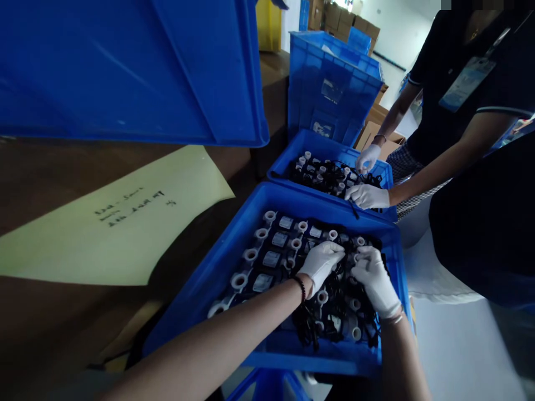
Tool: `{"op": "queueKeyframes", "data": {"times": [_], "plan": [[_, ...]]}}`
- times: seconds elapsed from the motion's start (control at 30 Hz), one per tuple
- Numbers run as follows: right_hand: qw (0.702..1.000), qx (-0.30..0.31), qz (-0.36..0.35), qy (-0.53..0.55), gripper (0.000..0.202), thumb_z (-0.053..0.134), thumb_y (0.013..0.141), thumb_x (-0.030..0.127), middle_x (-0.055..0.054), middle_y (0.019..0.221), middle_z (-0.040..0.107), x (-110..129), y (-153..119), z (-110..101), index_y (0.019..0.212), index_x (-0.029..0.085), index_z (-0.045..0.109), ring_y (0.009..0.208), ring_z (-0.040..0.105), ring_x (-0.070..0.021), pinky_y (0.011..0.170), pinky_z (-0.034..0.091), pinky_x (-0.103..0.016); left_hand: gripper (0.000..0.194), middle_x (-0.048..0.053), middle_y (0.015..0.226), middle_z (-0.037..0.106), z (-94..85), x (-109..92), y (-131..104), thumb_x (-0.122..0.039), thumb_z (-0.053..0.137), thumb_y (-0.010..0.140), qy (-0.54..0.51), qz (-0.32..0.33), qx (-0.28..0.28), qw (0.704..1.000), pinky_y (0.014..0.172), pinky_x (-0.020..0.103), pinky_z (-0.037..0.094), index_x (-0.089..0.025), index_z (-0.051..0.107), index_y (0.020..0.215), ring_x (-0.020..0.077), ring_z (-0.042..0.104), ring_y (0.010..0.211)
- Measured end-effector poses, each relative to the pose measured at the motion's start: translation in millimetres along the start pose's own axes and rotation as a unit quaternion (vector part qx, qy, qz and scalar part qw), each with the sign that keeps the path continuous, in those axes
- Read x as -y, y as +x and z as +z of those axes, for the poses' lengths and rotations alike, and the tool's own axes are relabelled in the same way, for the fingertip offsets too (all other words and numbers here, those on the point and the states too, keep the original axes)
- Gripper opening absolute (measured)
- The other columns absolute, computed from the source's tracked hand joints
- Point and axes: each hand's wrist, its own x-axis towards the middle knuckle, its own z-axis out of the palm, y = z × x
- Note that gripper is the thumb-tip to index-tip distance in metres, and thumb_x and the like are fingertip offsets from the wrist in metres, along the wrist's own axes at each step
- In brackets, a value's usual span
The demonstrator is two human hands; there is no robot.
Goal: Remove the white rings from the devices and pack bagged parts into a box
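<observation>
Both of my hands wear white gloves and work over the right half of a blue crate (238, 223). The fingertips of my left hand (322, 264) are pinched on a thin black cable among the others. My right hand (375, 278), a little to the right, has its fingers curled in on the black cable too; the grip is partly hidden. Beneath them lie rows of dark units with white ring-shaped ends (239, 281) and pale labels (271, 259). Bundled black cables (307, 323) cover the units on the near right side.
A co-worker's gloved hands (368, 196) reach into a second blue crate (288, 159) just beyond mine. Stacked blue bins (334, 83) stand behind it. A large blue bin (125, 72) juts in at upper left, above a yellow handwritten sheet (125, 223). Another person's dark clothing is at right.
</observation>
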Motion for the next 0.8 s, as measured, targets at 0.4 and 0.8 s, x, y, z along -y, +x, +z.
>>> {"op": "queueKeyframes", "data": {"times": [0.4, 0.8], "plan": [[0.97, 0.161, 0.146, -0.113, 0.045, 0.056, 0.086, 0.057, -0.003, 0.082, 0.066, -15.9, -44.3, -41.5, 0.11, 0.019, 0.057, 0.066, 0.065, -0.0167, 0.053, 0.049, -0.027, 0.035, 0.007, 0.114, 0.071, 0.3, -6.7, -7.9, -0.015, 0.05, 0.085, 0.575, 0.271, 0.244, 0.733, 0.088, 0.037, 0.051, -0.021, 0.073, 0.11, 0.0259, 0.066, 0.102], [0.869, 0.082, 0.095, -0.479, 0.029, 0.044, 0.096, 0.036, -0.01, 0.108, 0.068, -31.9, -36.0, -59.7, 0.115, 0.021, 0.06, 0.093, 0.067, -0.0219, 0.08, 0.049, -0.032, 0.034, 0.017, 0.109, 0.071, 6.8, -25.7, -18.0, -0.008, 0.053, 0.077, 0.723, 0.112, 0.343, 0.59, 0.076, 0.044, 0.056, -0.016, 0.076, 0.1, 0.0353, 0.067, 0.095]]}}
